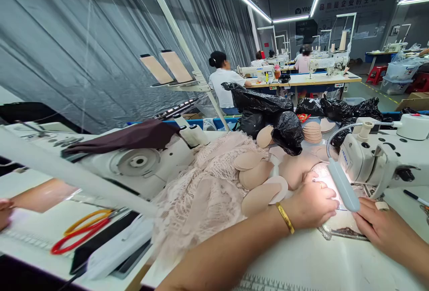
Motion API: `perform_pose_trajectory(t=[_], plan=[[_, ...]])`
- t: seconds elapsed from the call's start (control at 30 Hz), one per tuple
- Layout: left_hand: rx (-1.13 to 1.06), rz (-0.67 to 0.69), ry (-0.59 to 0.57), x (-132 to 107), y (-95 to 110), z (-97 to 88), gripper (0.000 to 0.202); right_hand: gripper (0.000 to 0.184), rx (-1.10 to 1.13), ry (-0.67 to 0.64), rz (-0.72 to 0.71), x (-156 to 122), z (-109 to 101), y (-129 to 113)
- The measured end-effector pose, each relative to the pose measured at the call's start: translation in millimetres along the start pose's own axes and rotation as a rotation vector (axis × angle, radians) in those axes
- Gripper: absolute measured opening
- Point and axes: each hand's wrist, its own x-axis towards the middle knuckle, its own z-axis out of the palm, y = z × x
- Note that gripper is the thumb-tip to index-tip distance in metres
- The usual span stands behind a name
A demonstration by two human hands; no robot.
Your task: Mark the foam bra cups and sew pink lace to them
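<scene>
My left hand [313, 204], with a gold bangle on the wrist, lies palm down with fingers curled on pale fabric just left of the needle of the white sewing machine [382, 157]. Its fingers look pressed together on the cloth under the bright lamp [343, 186]. My right hand [382, 226] rests on the table at the right of the needle plate, fingers bent onto the same piece. Beige bra cups [256, 177] and a heap of pink lace fabric [208, 192] lie right beside my left wrist.
A second sewing machine [134, 161] with a dark cloth on it stands at the left, with red and yellow scissors [80, 230] before it. Black plastic bags [284, 125] and stacked cups [312, 132] lie behind. Another person's arm [36, 197] shows at far left. Workers sit at distant tables [301, 78].
</scene>
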Motion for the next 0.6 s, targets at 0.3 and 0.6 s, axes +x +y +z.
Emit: perform_pose_trajectory(t=[0.3,0.6], plan=[[-0.024,-0.185,0.060,11,-16,-12.5,0.024,0.040,-0.055,0.033,0.030,2,4,10],[-0.261,-0.714,0.377,77,-82,-17.4,0.010,0.034,-0.029,-0.005,-0.030,1,2,18]])
